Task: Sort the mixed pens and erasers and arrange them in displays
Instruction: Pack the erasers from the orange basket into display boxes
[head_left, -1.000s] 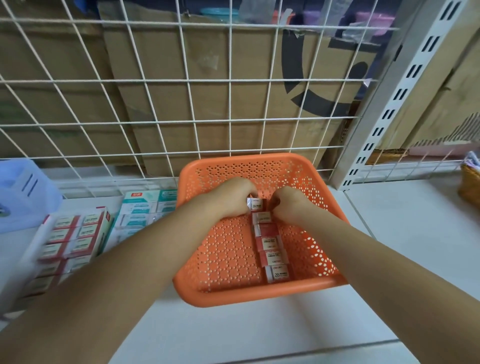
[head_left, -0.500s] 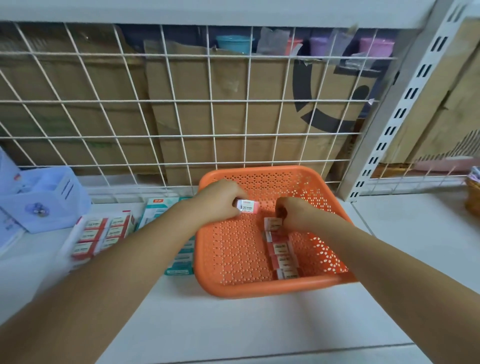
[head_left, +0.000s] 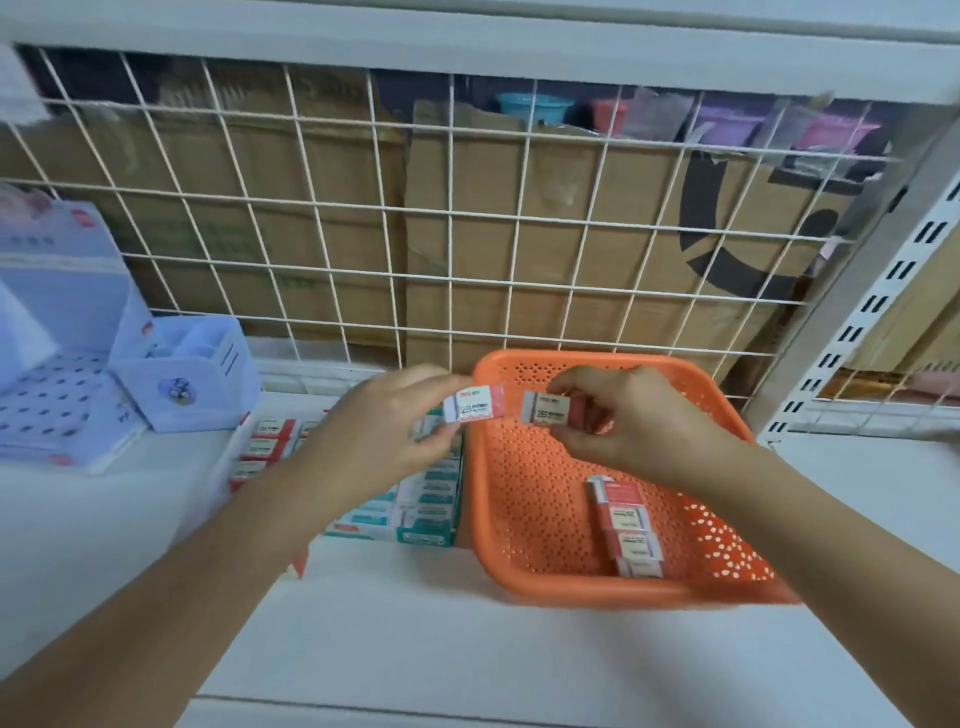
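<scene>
An orange perforated basket (head_left: 519, 519) sits on the white shelf, right of centre. A short row of red-and-white 2B erasers (head_left: 631, 525) lies inside it. My left hand (head_left: 384, 441) pinches one wrapped 2B eraser (head_left: 474, 406) just over the basket's left rim. My right hand (head_left: 623, 421) pinches a second 2B eraser (head_left: 546, 410) above the basket's back half. Left of the basket stand a display box of teal-labelled erasers (head_left: 415, 512) and one of red-labelled erasers (head_left: 262, 447), both partly hidden by my left arm.
A white wire grid (head_left: 467, 218) backs the shelf, with cardboard boxes behind it. A pale blue organiser (head_left: 187, 374) and a blue dotted display box (head_left: 57, 400) stand at the far left. A slotted upright post (head_left: 852, 312) rises at the right.
Both hands have lifted out of the basket, each with an eraser. The left hand has carried its eraser leftward to the basket's rim. The row in the basket is shorter.
</scene>
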